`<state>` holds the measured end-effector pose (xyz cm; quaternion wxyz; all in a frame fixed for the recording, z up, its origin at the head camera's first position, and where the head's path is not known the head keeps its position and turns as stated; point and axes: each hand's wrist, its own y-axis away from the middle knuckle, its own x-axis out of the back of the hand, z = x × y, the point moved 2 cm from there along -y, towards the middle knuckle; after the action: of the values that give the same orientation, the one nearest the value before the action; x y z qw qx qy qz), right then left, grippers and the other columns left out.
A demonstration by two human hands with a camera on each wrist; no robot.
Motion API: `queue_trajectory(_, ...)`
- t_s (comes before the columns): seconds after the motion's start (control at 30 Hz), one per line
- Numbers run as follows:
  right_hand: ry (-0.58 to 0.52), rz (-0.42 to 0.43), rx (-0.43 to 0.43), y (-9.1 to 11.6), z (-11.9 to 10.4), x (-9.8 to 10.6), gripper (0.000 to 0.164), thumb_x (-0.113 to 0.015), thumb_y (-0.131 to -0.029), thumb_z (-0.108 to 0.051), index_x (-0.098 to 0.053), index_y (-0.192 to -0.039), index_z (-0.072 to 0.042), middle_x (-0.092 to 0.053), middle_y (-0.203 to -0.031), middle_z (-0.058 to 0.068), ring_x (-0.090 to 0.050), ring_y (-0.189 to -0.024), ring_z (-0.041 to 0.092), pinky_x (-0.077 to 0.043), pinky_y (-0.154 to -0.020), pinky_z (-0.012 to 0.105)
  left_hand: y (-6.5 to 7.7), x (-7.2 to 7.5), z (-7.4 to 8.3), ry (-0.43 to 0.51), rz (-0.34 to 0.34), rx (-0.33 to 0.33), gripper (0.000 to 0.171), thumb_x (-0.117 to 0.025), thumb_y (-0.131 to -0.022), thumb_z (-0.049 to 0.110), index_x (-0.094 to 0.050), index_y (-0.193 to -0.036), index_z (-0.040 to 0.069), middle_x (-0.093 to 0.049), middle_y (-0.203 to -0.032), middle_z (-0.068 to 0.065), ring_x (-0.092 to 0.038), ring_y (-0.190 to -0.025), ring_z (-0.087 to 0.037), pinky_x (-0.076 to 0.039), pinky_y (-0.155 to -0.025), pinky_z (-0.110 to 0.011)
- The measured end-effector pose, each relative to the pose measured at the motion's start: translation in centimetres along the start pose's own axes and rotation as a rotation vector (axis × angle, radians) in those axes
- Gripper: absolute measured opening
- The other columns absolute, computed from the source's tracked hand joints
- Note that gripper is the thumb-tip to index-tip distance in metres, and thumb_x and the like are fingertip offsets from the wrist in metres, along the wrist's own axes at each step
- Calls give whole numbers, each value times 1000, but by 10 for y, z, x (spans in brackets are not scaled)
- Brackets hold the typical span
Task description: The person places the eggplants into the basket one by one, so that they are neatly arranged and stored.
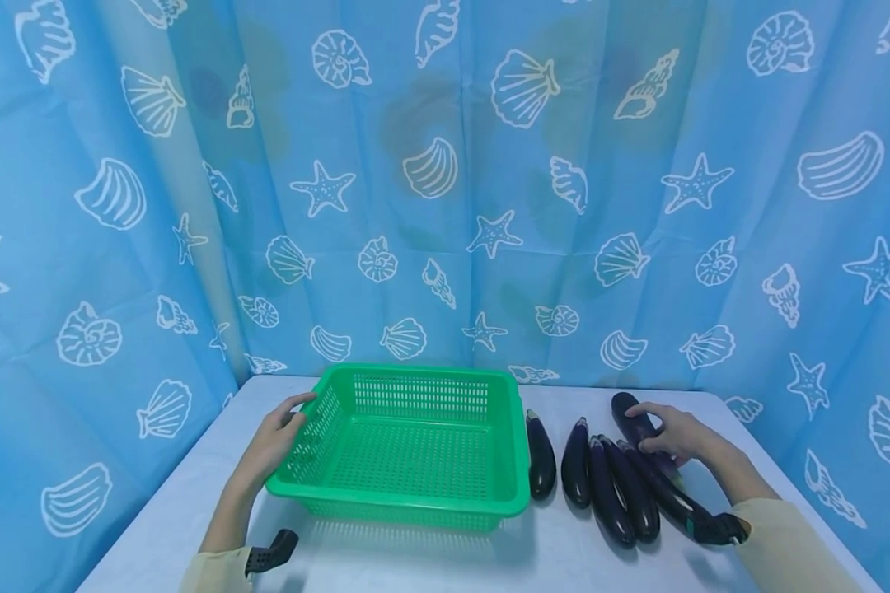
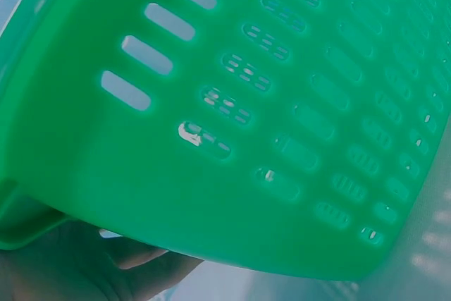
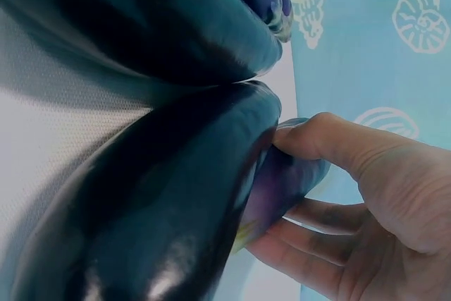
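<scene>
A green plastic basket (image 1: 415, 502) with slotted walls stands on the table. My left hand (image 1: 276, 436) holds its left rim; in the left wrist view its fingers (image 2: 158, 273) show below the basket's edge, partly hidden by the wall. Over on the right, my right hand (image 1: 675, 432) grips a dark purple eggplant (image 1: 626, 409) between thumb and fingers. The right wrist view shows the thumb on one side of this eggplant (image 3: 275, 181) and the fingers on the other. Nearer eggplants (image 3: 155, 195) cover part of it there.
Several more eggplants lie between the basket and my right hand: one (image 1: 541, 461) close beside the basket wall, another (image 1: 576, 465) a little apart, others (image 1: 612, 502) bunched together. A blue shell-print curtain (image 1: 445, 206) hangs behind and beside the white table (image 1: 386, 568).
</scene>
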<state>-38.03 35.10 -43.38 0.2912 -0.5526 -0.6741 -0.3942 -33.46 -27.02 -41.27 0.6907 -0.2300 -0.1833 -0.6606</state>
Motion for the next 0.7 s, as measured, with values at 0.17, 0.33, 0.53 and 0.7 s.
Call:
queue_trajectory(0.17, -1, 10, 16, 2, 2, -2, 60, -67, -88, -11, -43, -143, -8, -57, -117, 34, -65, -84, 26, -59, -64, 44, -1, 0, 0, 3, -3, -20, 46, -32, -105, 23, -37, -150, 14, -37, -153, -24, -41, -137, -45, -37, -106, -62)
queue_trajectory(0.33, -1, 28, 45, 4, 3, -4, 58, -66, -89, -12, -43, -143, -8, -51, -125, 37, -64, -85, 27, -59, -65, 45, -1, -1, 0, -2, -5, -31, 46, -32, -105, 23, -37, -150, 14, -37, -153, -25, -39, -138, -46, -36, -107, -64)
queue_trajectory(0.53, 24, 66, 48, 5, 5, -5, 58, -65, -90, -12, -43, -143, -7, -48, -128, 39, -64, -84, 27, -59, -64, 42, -2, 0, -1, -7, -8, -22, 47, -32, -105, 23, -36, -151, 14, -35, -154, -25, -38, -139, -47, -34, -108, -65)
queue_trajectory(0.7, 48, 105, 53, 6, 6, -1, 58, -64, -90, -13, -41, -144, -7, -47, -127, 41, -62, -82, 28, -58, -62, 38, -2, 2, -2, -13, -2, -14, 47, -32, -105, 23, -36, -151, 16, -38, -153, -25, -41, -137, -46, -37, -106, -63)
